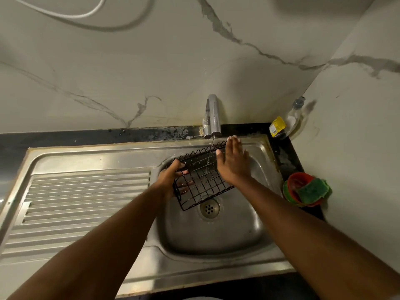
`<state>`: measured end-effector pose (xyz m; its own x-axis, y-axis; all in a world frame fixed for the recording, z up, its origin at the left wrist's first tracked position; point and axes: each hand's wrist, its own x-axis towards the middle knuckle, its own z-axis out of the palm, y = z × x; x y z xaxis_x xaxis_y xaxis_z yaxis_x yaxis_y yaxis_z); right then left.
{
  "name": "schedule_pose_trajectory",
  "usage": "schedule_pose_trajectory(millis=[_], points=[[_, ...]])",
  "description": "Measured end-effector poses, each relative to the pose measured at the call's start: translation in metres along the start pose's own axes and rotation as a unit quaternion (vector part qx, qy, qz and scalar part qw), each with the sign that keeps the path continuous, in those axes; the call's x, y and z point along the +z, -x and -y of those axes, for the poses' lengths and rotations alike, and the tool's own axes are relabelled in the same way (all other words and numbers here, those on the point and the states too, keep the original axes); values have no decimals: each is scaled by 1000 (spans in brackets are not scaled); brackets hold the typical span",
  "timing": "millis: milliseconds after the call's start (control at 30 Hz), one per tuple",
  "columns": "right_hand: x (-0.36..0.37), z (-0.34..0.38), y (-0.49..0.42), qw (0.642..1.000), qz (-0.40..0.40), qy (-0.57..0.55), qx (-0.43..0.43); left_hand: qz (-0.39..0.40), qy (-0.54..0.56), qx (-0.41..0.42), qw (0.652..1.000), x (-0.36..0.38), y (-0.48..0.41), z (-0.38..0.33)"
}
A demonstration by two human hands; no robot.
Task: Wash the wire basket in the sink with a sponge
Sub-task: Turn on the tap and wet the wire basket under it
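Observation:
A black wire basket [202,180] is held tilted over the steel sink bowl [233,230], under a thin stream of water from the tap [213,115]. My left hand [173,178] grips the basket's left end, fingers curled through the wires. My right hand [232,163] lies flat with fingers straight against the basket's right side; it holds no sponge. The green sponge [312,190] sits in a red bowl [297,180] on the counter to the right of the sink.
A ribbed steel drainboard [75,204] extends to the left of the bowl. A clear soap bottle with a yellow label [286,123] leans in the back right corner. Marble walls close the back and right sides. The drain [209,208] lies below the basket.

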<state>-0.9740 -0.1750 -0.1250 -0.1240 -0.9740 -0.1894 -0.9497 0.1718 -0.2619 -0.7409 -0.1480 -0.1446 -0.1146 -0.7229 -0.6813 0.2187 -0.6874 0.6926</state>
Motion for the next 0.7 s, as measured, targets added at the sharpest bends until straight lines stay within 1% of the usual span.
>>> schedule_pose_trajectory(millis=[33,67,133,200,233,300,367,433,500,600,700], points=[[0,15,5,1000,-12,-7,7,0,2,-2,1000,4,0,-2],[2,31,15,1000,-23,-9,-12,0,2,-5,1000,9,1,-5],[15,64,42,992,-29,8,-122,11,17,-21,1000,18,0,-6],[27,82,61,976,-9,28,-218,38,30,-29,998,23,2,-4],[25,82,59,969,5,32,-247,46,37,-30,998,21,3,-3],[17,67,41,957,7,38,-286,29,41,-33,998,12,1,-3],[5,41,23,957,-11,41,-285,18,10,-32,999,5,0,-8],[-5,16,14,964,-26,31,-262,23,-35,-24,999,4,1,-15],[-10,-2,9,964,-40,27,-260,24,-58,-18,998,6,0,-20],[-12,-14,1,970,-59,23,-235,27,-53,-14,998,12,-2,-25],[-10,-9,0,980,-66,17,-188,15,-53,-12,998,18,-3,-24]])
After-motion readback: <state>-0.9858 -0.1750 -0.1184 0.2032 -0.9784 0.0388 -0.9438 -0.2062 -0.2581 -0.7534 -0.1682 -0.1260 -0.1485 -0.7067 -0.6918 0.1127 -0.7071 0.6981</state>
